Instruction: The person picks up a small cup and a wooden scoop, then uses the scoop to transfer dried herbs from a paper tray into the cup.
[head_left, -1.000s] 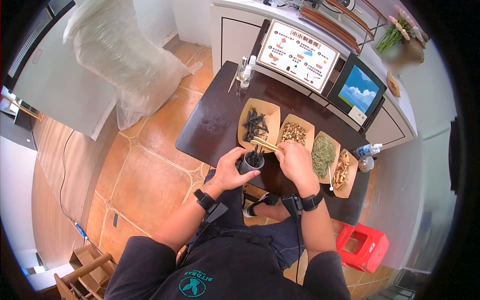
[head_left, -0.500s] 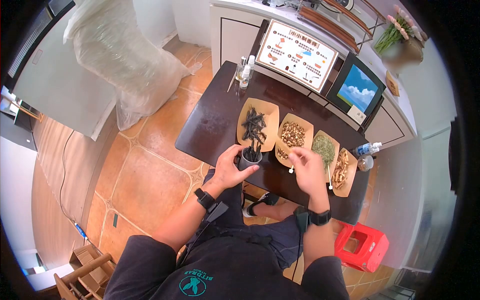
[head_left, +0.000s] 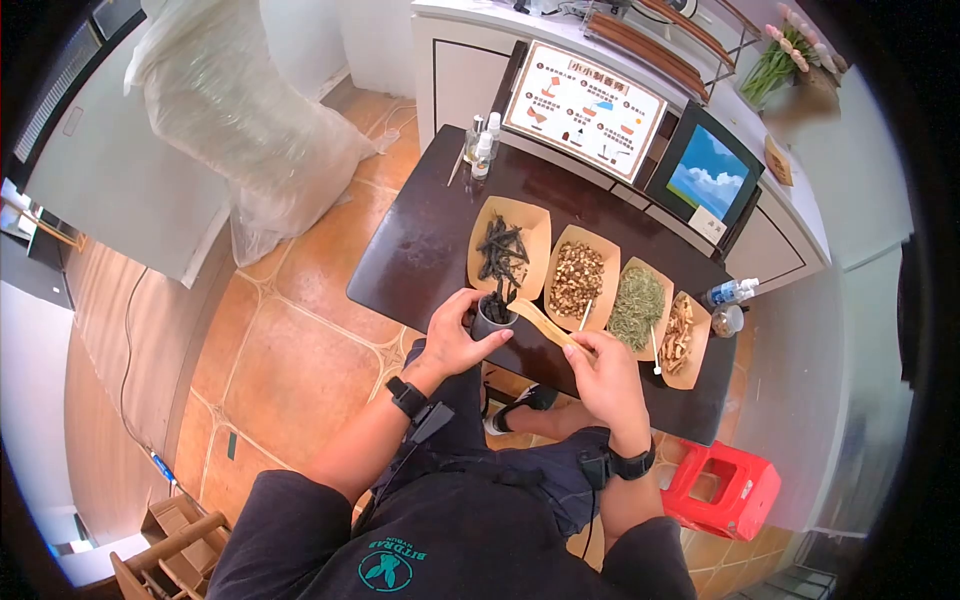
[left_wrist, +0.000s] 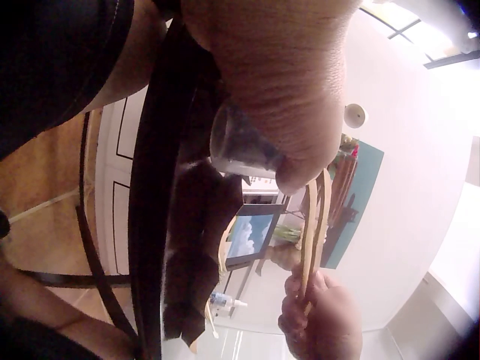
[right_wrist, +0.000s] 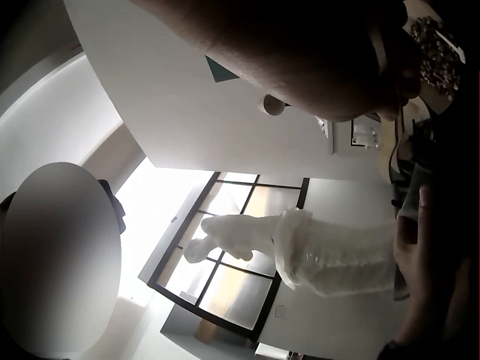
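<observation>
My left hand (head_left: 458,336) grips a small translucent grey cup (head_left: 486,327), thumb along its near side, at the front edge of the dark table. Dark dried strips (head_left: 497,304) fill the cup and poke above its rim. Wooden tongs (head_left: 545,325) are pinched in my right hand (head_left: 608,380), their tips right at the cup's rim. Behind the cup stands a paper tray (head_left: 538,222) with more dark strips (head_left: 500,248). In the left wrist view the clear cup (left_wrist: 244,142) is partly covered by the left hand, and the tongs (left_wrist: 313,225) reach up from the right hand (left_wrist: 324,319).
To the right are paper trays of chopped brown pieces (head_left: 577,278), green dried herb (head_left: 637,308) and tan slices (head_left: 679,335), some with white-ended sticks. Spray bottles (head_left: 482,155) stand at the back left, another bottle (head_left: 730,292) and a jar (head_left: 728,320) at the right. A red stool (head_left: 722,490) is on the floor.
The right hand drew the tongs away from the cup to the right, then brought their tips back to its rim. The strips now stand lower in the cup. The left hand kept its grip.
</observation>
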